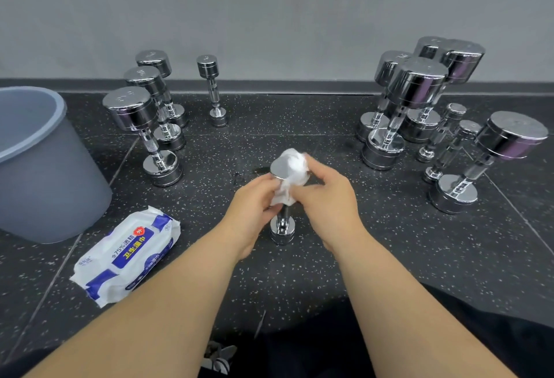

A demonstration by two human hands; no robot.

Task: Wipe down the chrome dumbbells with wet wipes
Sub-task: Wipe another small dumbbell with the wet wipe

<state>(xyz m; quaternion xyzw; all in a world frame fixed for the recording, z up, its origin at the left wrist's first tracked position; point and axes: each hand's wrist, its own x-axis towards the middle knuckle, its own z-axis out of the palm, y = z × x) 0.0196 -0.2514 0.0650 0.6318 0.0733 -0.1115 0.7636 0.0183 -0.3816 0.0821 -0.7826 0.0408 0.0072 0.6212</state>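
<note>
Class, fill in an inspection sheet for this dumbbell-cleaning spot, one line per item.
Surface: black speckled floor, wet patch by the hands.
Job's things: small dumbbell upright, wet wipe over its top head; wipes pack lying left; chrome dumbbells standing on end in left group and right group.
Clutter: grey bucket, far left.
Grippers: left hand grips the small dumbbell; right hand pinches the wet wipe.
Cables: nothing seen.
Surroundings: grey wall behind.
</note>
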